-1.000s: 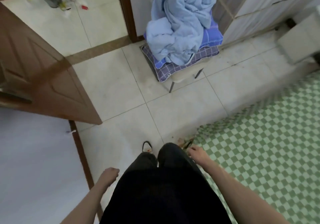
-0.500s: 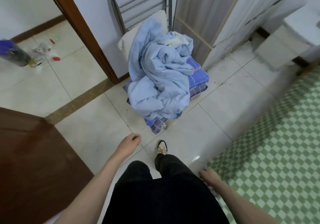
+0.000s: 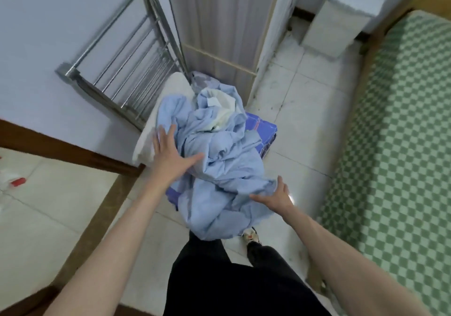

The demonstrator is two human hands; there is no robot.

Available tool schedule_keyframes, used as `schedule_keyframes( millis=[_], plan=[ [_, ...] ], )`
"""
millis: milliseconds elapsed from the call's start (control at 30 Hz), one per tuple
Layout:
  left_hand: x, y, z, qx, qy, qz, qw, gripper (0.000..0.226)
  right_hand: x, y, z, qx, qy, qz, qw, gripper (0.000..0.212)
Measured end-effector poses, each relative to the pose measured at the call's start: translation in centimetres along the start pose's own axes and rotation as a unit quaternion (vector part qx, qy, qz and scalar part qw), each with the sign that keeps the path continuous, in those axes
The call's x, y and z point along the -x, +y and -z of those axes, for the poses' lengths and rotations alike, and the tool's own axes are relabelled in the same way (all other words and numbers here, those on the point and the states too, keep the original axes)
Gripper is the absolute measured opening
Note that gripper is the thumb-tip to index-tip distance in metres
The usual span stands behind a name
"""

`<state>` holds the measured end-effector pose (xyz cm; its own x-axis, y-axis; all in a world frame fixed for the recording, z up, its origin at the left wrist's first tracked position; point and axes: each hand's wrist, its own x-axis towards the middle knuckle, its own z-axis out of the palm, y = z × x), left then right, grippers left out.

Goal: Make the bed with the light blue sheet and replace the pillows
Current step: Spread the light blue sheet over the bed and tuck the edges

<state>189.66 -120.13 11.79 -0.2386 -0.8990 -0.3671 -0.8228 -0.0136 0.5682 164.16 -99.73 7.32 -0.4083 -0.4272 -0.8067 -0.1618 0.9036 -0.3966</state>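
Bedroom floor, beside bed (image 3: 400, 144) | light blue sheet (image 3: 219, 169) heaped on chair, soft, light, floppy | my left hand (image 3: 170, 154) flat on top, my right hand (image 3: 275, 197) open at its edge, neither gripping | I'd scoop from underneath.

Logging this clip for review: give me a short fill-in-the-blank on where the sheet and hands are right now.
1. The crumpled light blue sheet is piled on a ____, not on the bed.
2. The left hand lies on the sheet with fingers ____.
3. The mattress wears a green and white ____ cover.
4. The right hand reaches the sheet's ____ edge.

Missing words: chair; spread; checked; lower
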Motion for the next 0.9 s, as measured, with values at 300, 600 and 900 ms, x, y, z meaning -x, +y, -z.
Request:
schedule_keyframes(
  millis=[300,600,900],
  plan=[
    [-15.7,3.1,-5.2,-0.122,-0.245,-0.060,0.960,0.145,-3.9,-6.7,-7.3,-0.398,0.079,-0.132,0.904,0.056],
    [-11.2,1.5,-7.2,-0.019,-0.141,-0.129,0.981,0.045,-3.0,-6.2,-7.6,-0.407,0.121,-0.139,0.895,0.019],
    [-4.4,16.0,-3.8,0.046,-0.184,-0.271,0.944,0.059,5.9,-4.1,0.7,-0.546,0.184,0.007,0.817,0.026]
  ],
)
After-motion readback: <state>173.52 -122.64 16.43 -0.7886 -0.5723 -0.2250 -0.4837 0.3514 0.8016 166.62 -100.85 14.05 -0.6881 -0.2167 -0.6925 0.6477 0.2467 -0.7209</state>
